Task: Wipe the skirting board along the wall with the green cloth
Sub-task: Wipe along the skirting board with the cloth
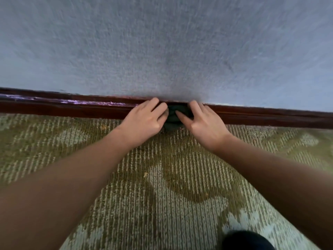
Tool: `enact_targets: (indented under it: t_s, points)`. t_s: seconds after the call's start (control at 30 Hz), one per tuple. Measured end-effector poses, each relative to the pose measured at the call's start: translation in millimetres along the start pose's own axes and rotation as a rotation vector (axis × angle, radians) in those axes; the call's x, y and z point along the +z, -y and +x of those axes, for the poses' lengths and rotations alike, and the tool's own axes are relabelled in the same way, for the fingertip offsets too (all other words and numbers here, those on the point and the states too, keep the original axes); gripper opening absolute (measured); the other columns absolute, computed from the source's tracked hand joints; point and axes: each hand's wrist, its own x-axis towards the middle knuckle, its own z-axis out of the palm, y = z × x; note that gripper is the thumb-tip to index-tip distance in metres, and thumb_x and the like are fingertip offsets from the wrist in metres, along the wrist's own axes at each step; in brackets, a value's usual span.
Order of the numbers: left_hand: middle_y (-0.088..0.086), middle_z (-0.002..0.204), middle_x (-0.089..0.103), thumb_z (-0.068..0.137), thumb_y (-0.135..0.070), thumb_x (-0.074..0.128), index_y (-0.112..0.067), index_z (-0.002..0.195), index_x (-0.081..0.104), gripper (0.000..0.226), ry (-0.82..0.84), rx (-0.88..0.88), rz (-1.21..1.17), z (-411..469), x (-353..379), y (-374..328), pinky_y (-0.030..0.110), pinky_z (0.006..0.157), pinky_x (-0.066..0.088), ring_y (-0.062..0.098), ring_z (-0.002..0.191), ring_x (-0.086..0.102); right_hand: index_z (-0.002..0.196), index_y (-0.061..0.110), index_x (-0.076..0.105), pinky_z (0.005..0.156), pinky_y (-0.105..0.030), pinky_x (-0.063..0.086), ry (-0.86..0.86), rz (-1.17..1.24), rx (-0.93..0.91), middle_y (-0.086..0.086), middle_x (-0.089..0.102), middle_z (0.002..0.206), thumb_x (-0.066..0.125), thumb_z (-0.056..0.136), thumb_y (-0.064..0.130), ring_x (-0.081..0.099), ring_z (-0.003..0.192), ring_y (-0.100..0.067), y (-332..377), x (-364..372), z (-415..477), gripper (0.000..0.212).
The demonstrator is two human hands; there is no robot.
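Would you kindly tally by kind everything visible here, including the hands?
2 hands: left hand, right hand
1 green cloth
1 skirting board
1 carpet
1 wall
Total: 6

Unidentifiable dark shape [246, 240] partly beyond bottom edge; green cloth [173, 117] mostly out of sight

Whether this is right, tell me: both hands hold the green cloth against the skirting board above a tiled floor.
The floor: the head view shows patterned carpet, not tiles. The left hand and right hand hold the green cloth against the skirting board.
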Motion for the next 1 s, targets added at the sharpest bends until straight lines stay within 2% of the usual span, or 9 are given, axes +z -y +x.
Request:
enact_targets:
  t_s: [0.1, 0.17, 0.23, 0.33, 0.4, 0.5, 0.8, 0.9, 1.0]
  points:
    - [0.013, 0.083, 0.065, 0.074, 0.000, 0.045, 0.003, 0.094, 0.070, 0.032, 0.008, 0.014, 0.021, -0.9, -2.0, 5.2, 0.032, 0.068, 0.053, 0.030, 0.074, 0.063, 0.110, -0.003, 0.062, 0.062, -0.035, 0.048, -0.143, 0.064, -0.036, -0.027, 0.059, 0.084, 0.072, 0.064, -0.007, 0.060, 0.072, -0.038, 1.3, 20.3, -0.9, 0.047]
    - [0.012, 0.083, 0.066, 0.074, -0.001, 0.042, 0.001, 0.093, 0.071, 0.035, 0.037, 0.014, 0.042, -4.2, -5.3, 6.7, 0.032, 0.069, 0.053, 0.029, 0.075, 0.064, 0.108, -0.002, 0.064, 0.059, -0.032, 0.046, -0.200, 0.106, -0.058, -0.025, 0.059, 0.080, 0.056, 0.073, -0.006, 0.059, 0.066, -0.035, 6.6, 27.8, 1.7, 0.036]
    - [0.011, 0.082, 0.066, 0.077, -0.001, 0.037, 0.000, 0.092, 0.072, 0.038, 0.048, 0.005, 0.054, -8.3, -8.9, 8.7, 0.031, 0.071, 0.054, 0.029, 0.075, 0.064, 0.104, 0.000, 0.067, 0.057, -0.029, 0.044, -0.253, 0.178, -0.052, -0.023, 0.059, 0.078, 0.040, 0.076, 0.000, 0.057, 0.061, -0.032, 13.1, 30.4, 6.8, 0.038]
    - [0.013, 0.081, 0.065, 0.076, 0.003, 0.039, 0.003, 0.095, 0.071, 0.037, 0.062, -0.026, 0.046, -16.2, -12.6, 12.1, 0.033, 0.070, 0.054, 0.030, 0.074, 0.064, 0.102, 0.000, 0.068, 0.056, -0.029, 0.045, -0.317, 0.232, -0.028, -0.024, 0.059, 0.078, 0.063, 0.065, -0.009, 0.055, 0.061, -0.032, 19.2, 28.4, 12.3, 0.039]
    - [0.015, 0.081, 0.064, 0.070, 0.007, 0.053, 0.005, 0.098, 0.069, 0.032, 0.084, -0.043, 0.051, -19.2, -14.7, 13.2, 0.034, 0.068, 0.054, 0.032, 0.074, 0.063, 0.100, 0.001, 0.068, 0.058, -0.030, 0.045, -0.302, 0.250, -0.001, -0.025, 0.059, 0.081, 0.076, 0.050, -0.012, 0.056, 0.063, -0.034, 20.0, 24.3, 13.3, 0.052]
    - [0.020, 0.082, 0.062, 0.057, 0.013, 0.071, 0.010, 0.101, 0.065, 0.045, 0.143, -0.087, 0.037, -18.5, -18.9, 12.5, 0.037, 0.067, 0.054, 0.035, 0.075, 0.061, 0.101, 0.003, 0.068, 0.064, -0.031, 0.046, -0.302, 0.245, 0.025, -0.024, 0.059, 0.084, 0.078, 0.051, -0.009, 0.058, 0.071, -0.035, 16.8, 17.1, 15.2, 0.052]
    - [0.020, 0.081, 0.062, 0.052, 0.010, 0.079, 0.010, 0.096, 0.067, 0.046, 0.232, -0.115, 0.075, -23.3, -30.7, 20.0, 0.036, 0.062, 0.053, 0.035, 0.073, 0.061, 0.118, 0.006, 0.060, 0.075, -0.036, 0.043, -0.204, 0.203, -0.028, -0.023, 0.056, 0.097, 0.068, 0.071, -0.005, 0.056, 0.089, -0.037, 25.2, 9.8, 25.4, 0.049]
    - [0.021, 0.081, 0.061, 0.049, 0.012, 0.080, 0.011, 0.097, 0.067, 0.050, 0.268, -0.148, 0.097, -34.1, -34.5, 25.4, 0.038, 0.062, 0.053, 0.036, 0.072, 0.061, 0.136, 0.012, 0.041, 0.088, -0.039, 0.030, -0.129, 0.172, -0.061, -0.020, 0.044, 0.120, 0.056, 0.084, 0.002, 0.044, 0.111, -0.034, 36.0, 8.1, 36.7, 0.054]
    - [0.022, 0.081, 0.061, 0.051, 0.013, 0.079, 0.012, 0.096, 0.066, 0.047, 0.276, -0.169, 0.114, -36.7, -35.5, 25.6, 0.039, 0.062, 0.054, 0.037, 0.073, 0.061, 0.141, 0.015, 0.030, 0.092, -0.036, 0.023, -0.119, 0.158, -0.086, -0.018, 0.036, 0.127, 0.050, 0.089, 0.004, 0.037, 0.117, -0.031, 37.8, 9.0, 39.0, 0.057]
